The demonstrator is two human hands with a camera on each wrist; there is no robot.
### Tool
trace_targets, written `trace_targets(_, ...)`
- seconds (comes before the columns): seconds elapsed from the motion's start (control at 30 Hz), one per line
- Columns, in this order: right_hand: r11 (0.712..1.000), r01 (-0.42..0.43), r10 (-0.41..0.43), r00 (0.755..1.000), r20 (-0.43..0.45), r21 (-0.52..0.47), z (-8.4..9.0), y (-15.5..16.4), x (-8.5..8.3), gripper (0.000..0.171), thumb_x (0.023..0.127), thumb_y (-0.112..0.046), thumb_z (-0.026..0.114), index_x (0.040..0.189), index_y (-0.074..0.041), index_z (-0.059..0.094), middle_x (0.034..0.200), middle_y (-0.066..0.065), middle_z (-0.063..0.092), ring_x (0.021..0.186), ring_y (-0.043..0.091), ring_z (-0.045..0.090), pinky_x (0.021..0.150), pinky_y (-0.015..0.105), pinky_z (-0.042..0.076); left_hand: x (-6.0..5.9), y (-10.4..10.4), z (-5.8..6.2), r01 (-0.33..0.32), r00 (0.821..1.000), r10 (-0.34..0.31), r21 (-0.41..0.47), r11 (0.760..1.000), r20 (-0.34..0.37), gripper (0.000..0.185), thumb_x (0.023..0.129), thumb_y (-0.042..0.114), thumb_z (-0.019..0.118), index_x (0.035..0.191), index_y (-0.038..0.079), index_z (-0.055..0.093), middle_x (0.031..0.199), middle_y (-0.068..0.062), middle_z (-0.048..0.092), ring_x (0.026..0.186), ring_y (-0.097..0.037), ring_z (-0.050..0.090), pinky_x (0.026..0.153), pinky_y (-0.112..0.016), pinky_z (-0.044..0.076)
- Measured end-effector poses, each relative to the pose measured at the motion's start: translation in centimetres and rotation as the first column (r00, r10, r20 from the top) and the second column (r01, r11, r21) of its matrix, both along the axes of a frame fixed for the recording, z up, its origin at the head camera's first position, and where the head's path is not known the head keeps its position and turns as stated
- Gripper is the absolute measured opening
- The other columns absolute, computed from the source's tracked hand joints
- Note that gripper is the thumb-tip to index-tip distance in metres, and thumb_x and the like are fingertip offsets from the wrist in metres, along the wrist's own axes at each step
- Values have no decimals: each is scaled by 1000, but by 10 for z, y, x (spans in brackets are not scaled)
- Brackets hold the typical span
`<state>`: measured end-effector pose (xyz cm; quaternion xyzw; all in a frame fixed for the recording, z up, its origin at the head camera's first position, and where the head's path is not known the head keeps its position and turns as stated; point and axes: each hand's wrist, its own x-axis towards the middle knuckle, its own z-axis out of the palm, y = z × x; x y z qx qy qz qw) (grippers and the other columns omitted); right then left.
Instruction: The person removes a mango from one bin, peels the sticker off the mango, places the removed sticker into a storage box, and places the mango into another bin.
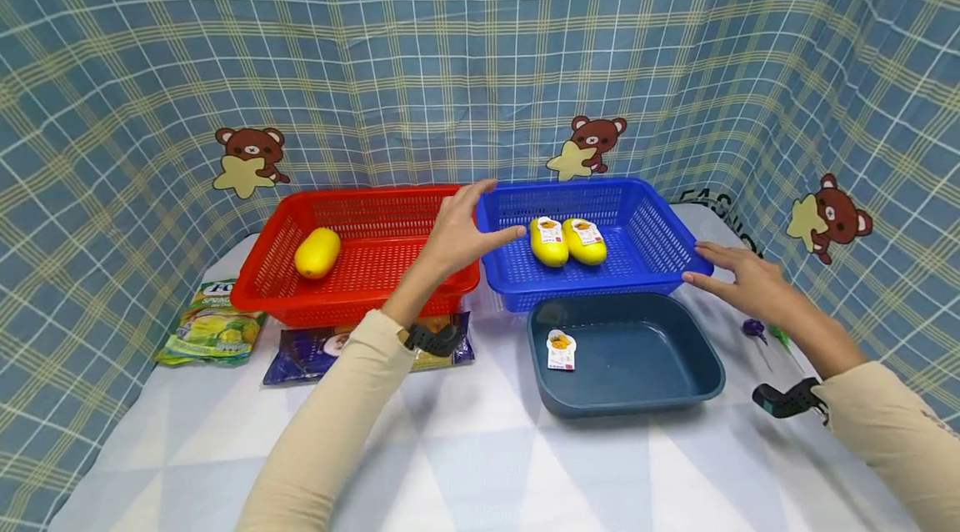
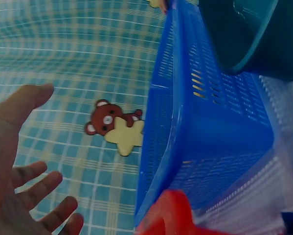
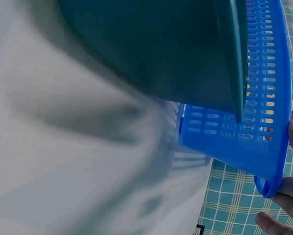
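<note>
A blue plastic basket (image 1: 592,278) holds two yellow oval fruits (image 1: 567,247), each with a white label. My left hand (image 1: 457,236) hovers over the basket's left end, where it meets the red basket (image 1: 352,311); its thumb and fingers are spread, with nothing between them. In the left wrist view that hand (image 2: 24,181) is apart from the blue rim. On the right, the fingertips of my right hand (image 1: 750,286) touch the blue basket's right front corner, fingers loosely extended. The right wrist view shows its fingertips (image 3: 289,188) right at the rim.
Inside the red basket lies another yellow fruit (image 1: 317,253). A dark teal tub (image 1: 637,373) with a white label card (image 1: 561,351) stands before the blue basket. Snack packets (image 1: 217,328) lie around the red basket, and a purple flower (image 1: 753,328) sits at right. Plaid cloth (image 1: 420,57) walls the back.
</note>
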<state>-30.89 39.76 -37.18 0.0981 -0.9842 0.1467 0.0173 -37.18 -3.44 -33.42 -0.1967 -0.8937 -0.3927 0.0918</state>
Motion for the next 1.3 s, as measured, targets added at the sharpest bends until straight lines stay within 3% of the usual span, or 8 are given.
trace_targets(0.13,1000,6,-6,1000,-25,9,2,0,2,78,97,-50,61,151,2,38,152,32,34,135,59,27,96,81,22,-24,23,7,43,999,-40,-111,993,25,91,79,60,74,154,21,40,155,-5,40,136,-30,35,108,-53,37)
trace_targets(0.3,1000,2,-1,1000,-29,26,1,-1,4,78,96,-52,61,150,2,40,151,31,36,135,59,29,94,81,24,-48,47,6,57,998,-46,-268,962,49,99,76,67,73,156,21,36,158,-6,37,139,-32,34,113,-55,31)
trace_targets(0.57,997,9,-5,999,-50,74,2,0,3,77,96,-53,60,148,2,44,150,30,40,134,56,32,90,75,33,-80,78,-3,101,983,-48,-305,947,175,102,75,68,72,158,23,33,160,-6,33,145,-38,23,115,-61,20)
trace_targets(0.8,999,11,-9,1000,-28,53,1,-4,4,78,96,-54,60,149,1,42,151,29,38,135,56,30,88,75,30,-95,84,-15,148,968,-63,-354,924,242,104,75,64,75,159,20,29,160,-9,32,144,-39,22,115,-63,16)
trace_targets(0.97,1000,20,-19,999,-40,24,1,-5,4,77,95,-52,62,149,0,43,151,28,38,136,55,30,91,77,28,-106,84,-27,151,953,-16,-429,891,302,105,74,67,74,159,25,29,159,-4,35,143,-34,26,118,-58,14)
trace_targets(1.1,1000,12,-12,998,-64,2,-1,-4,4,75,95,-49,65,148,1,45,151,28,39,135,55,32,93,78,29,-107,86,-32,181,940,-11,-469,865,342,107,72,70,73,159,26,29,160,-5,32,145,-34,21,118,-58,11)
trace_targets(1.3,1000,-7,9,992,-125,16,-6,-2,3,73,94,-47,67,145,2,49,148,27,44,132,55,37,91,76,34,-109,90,-42,212,910,20,-505,836,414,112,71,66,78,160,27,25,164,-6,24,149,-37,12,117,-61,16)
